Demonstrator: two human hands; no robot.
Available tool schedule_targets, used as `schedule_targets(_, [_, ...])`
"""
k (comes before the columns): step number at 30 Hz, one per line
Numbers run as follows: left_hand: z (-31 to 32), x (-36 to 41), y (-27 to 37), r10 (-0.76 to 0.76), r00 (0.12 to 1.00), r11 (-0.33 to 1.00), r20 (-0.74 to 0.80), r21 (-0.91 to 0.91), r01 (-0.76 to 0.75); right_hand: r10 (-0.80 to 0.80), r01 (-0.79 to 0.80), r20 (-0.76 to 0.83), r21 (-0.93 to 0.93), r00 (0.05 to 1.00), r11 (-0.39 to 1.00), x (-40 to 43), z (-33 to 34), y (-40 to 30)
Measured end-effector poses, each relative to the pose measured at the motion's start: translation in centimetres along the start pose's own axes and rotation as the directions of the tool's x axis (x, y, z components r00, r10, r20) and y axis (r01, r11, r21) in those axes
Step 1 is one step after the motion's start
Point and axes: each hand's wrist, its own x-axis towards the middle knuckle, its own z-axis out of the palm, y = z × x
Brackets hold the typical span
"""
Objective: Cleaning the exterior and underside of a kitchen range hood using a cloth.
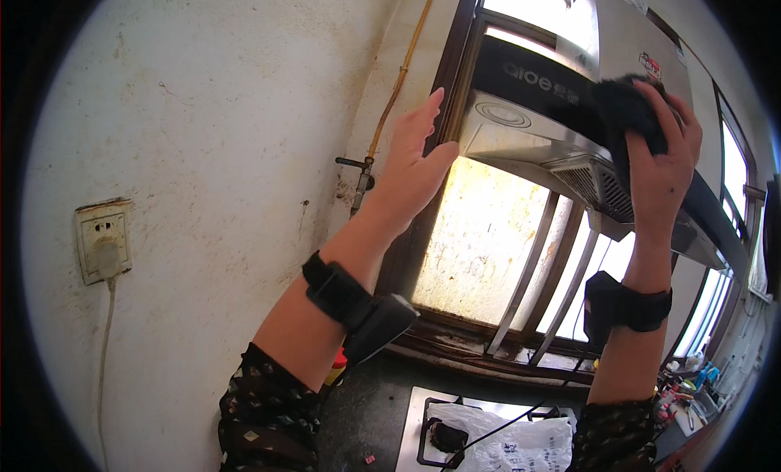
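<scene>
My right hand (665, 142) grips a dark, fuzzy cloth (631, 109) and presses it to the black front panel (537, 75) of a stainless steel range hood (531, 133). The cloth covers part of that panel, just right of the maker's lettering. Raised at the hood's left end is my left hand (415, 154), holding nothing, with thumb and fingers apart. It hovers near the dark window frame (448, 115); whether it touches anything I cannot tell. Black straps with devices circle both my wrists.
Below stands a gas stove (410, 432) with a white plastic bag (518, 441) over it. A yellow gas pipe (396, 84) with a valve runs down the wall. A plugged wall socket (104, 243) is at left. Cluttered kitchen items (686, 399) lie at the lower right.
</scene>
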Motion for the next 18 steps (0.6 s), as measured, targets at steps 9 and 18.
schedule_targets(9, [0.5,3.2,-1.5,-0.025,0.995,1.000,0.100,-0.011,0.026,-0.029,0.014,0.108,0.139,0.994,0.990,-1.8,5.0,-3.9])
schedule_targets(18, [1.2,3.4,-2.1,-0.003,0.987,0.978,0.161,-0.205,0.036,-0.238,0.197,0.092,0.320,0.967,0.927,0.1,11.6,-10.5])
